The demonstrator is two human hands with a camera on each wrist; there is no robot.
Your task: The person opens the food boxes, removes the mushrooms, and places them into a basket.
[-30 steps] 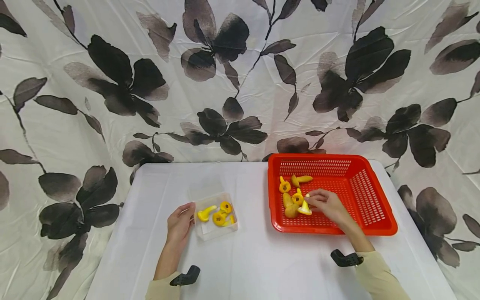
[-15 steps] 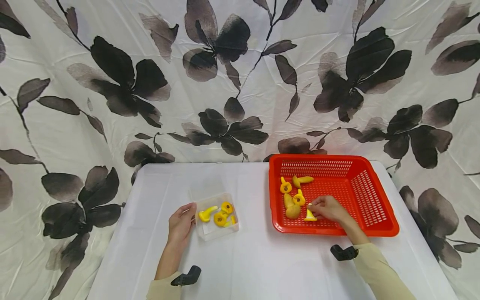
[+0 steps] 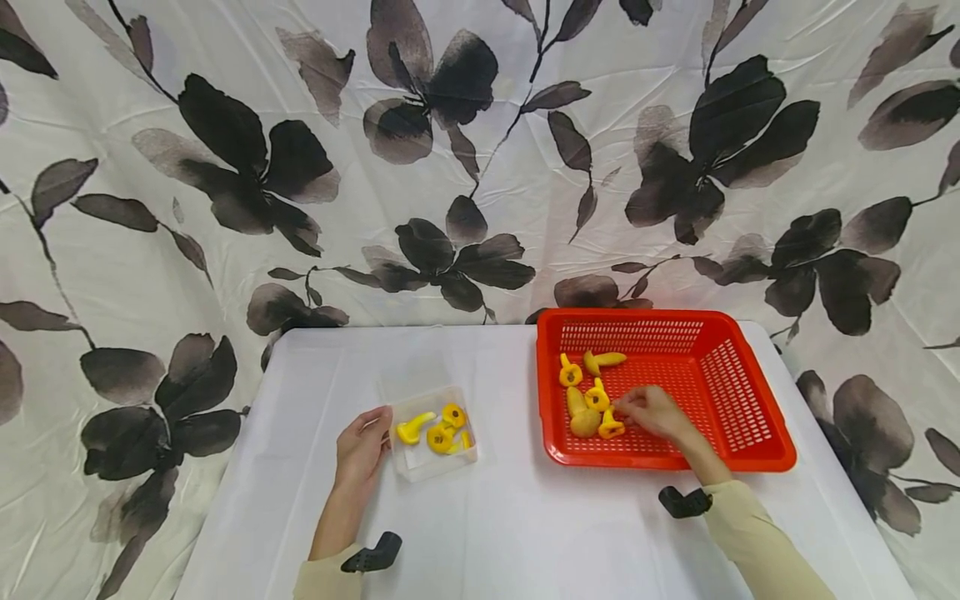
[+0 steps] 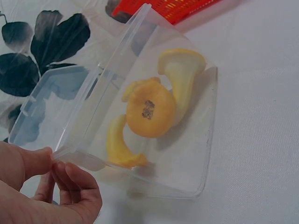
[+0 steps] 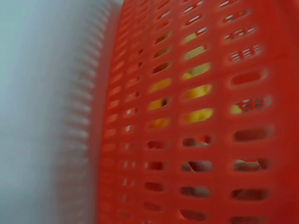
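My left hand (image 3: 360, 447) pinches the left rim of a clear plastic box (image 3: 417, 472) between thumb and fingers, as the left wrist view also shows. Several yellow mushrooms (image 4: 150, 109) lie in the box. Inside the red basket, my right hand (image 3: 656, 412) has its fingers bent beside the stem of a yellow mushroom (image 3: 611, 429). Whether the fingertips still grip that stem cannot be made out. More yellow mushrooms (image 3: 597, 397) and brownish ones (image 3: 584, 421) lie left of this hand. The basket wall hides most of the right hand in the right wrist view.
The red perforated basket (image 3: 780, 454) stands at the right of the white-covered table (image 3: 517, 533). A clear lid (image 4: 49, 105) lies folded back from the box, on its far side. Flower-printed cloth (image 3: 480, 167) hangs behind the table.
My right hand first carried the yellow mushroom down and right, then shifted slightly left. The mushroom has turned and now sits beside the others. My left hand and the box have stayed put.
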